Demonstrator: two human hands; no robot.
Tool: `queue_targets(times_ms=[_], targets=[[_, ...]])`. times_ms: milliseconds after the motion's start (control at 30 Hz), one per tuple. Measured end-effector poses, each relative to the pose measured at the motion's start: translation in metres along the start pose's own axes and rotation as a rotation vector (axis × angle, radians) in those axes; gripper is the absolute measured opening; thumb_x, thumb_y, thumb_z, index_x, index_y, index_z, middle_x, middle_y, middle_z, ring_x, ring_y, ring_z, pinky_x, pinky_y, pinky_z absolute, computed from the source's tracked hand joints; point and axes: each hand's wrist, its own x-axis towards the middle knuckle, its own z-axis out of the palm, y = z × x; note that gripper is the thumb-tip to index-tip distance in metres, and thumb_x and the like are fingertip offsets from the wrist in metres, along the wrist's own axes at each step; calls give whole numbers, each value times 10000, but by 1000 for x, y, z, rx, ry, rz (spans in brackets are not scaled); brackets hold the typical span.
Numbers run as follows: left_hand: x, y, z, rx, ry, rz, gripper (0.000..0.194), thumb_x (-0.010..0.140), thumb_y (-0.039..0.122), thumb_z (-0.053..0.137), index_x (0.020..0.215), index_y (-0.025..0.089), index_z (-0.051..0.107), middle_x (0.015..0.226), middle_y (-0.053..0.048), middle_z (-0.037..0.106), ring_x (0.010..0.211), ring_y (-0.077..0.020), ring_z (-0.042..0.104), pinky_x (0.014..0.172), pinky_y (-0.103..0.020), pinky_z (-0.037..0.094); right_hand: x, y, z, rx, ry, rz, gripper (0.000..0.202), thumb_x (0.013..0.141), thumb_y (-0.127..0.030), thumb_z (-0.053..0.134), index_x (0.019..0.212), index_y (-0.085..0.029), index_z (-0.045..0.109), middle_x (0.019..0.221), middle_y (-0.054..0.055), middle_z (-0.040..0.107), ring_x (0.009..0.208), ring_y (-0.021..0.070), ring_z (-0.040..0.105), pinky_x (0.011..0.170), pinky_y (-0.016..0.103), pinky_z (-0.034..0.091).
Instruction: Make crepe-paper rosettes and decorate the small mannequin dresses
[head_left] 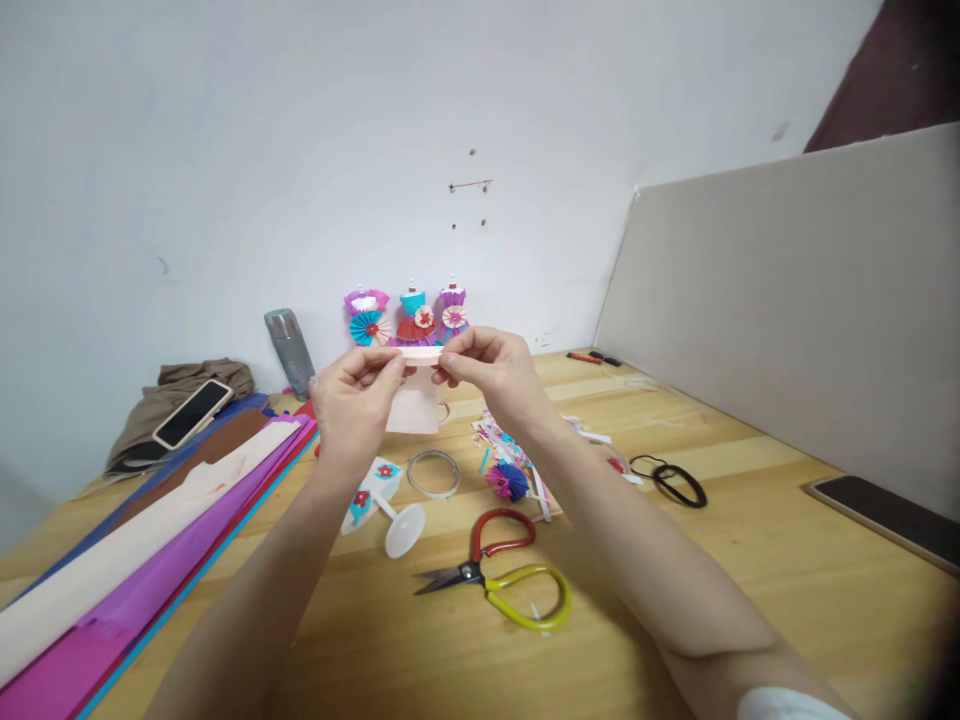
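Between my two hands, raised over the table, a pale cream paper strip (412,408) hangs down, its top edge folded into a narrow band. My left hand (360,392) pinches the left end of the fold between thumb and fingers. At the right end, my right hand (491,372) pinches the same fold. Below lie scissors (469,573) with one red and one yellow handle, blades apart. A white stand-like form (405,530) with blue and red paper decoration lies on its side near my left forearm, beside a roll of tape (433,474).
Coloured paper sheets (187,500) are stacked at left, near a phone (193,413) and a grey bottle (289,350). Three decorated paper dress figures (412,315) stand by the wall. Paper scraps (495,440), a black band (679,483) and another phone (885,515) lie rightward.
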Motion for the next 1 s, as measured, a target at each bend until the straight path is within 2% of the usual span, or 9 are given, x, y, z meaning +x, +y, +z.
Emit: queue_targets(times_ms=[133,300,500,1000], targets=[[-2,4,1,-6,-4,17,69,699,206,734,743,156,718,684,-16,737,644,-159,716,653,-261,600,-1,-2,0,-20,48,-28,107,609,-227,722,598,-166,635,539,-11,668,543,112,614,554,239,474],[-4,7,4,-38,-3,-31,72,686,211,726,722,156,698,655,-14,726,618,-168,716,654,-283,610,-4,-6,1,-12,64,-41,94,604,-223,709,595,-167,633,517,-13,655,505,113,598,533,248,472],[-6,8,5,-61,23,-32,63,684,202,730,716,157,700,629,-7,723,596,-159,713,616,-258,605,-5,-9,4,-16,104,-56,65,593,-192,689,578,-163,633,496,-18,639,491,107,579,527,243,461],[-7,11,3,18,31,30,32,711,196,716,729,169,718,654,-3,730,601,-144,709,627,-242,596,-6,-6,5,30,81,-51,62,586,-178,671,563,-170,614,529,-7,663,519,110,571,553,255,462]])
